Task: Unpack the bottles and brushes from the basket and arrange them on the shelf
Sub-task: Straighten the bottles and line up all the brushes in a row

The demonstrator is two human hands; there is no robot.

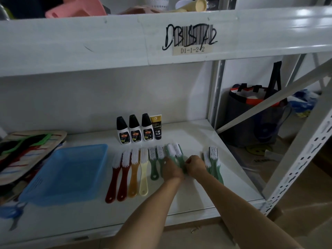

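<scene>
On the white shelf (206, 191) lies a row of brushes with white bristles: two dark red (116, 178), one amber (134, 177), one cream (143, 177) and several green (153, 166). My left hand (172, 168) and my right hand (195, 165) each grip the handle of a green brush (175, 151) in the middle of the row. Two more green brushes (214, 164) lie to the right. Behind stand three white bottles with black caps (135, 131) and a black-and-gold tube (156, 127). The blue basket (53, 193) sits at the left and looks empty.
Patterned flat items (27, 150) are stacked at the shelf's far left. A blue object (12, 212) lies near the front edge. A dark bag (255, 112) stands on the floor behind the slanted shelf brace (280, 94). The upper shelf beam (107, 44) hangs overhead.
</scene>
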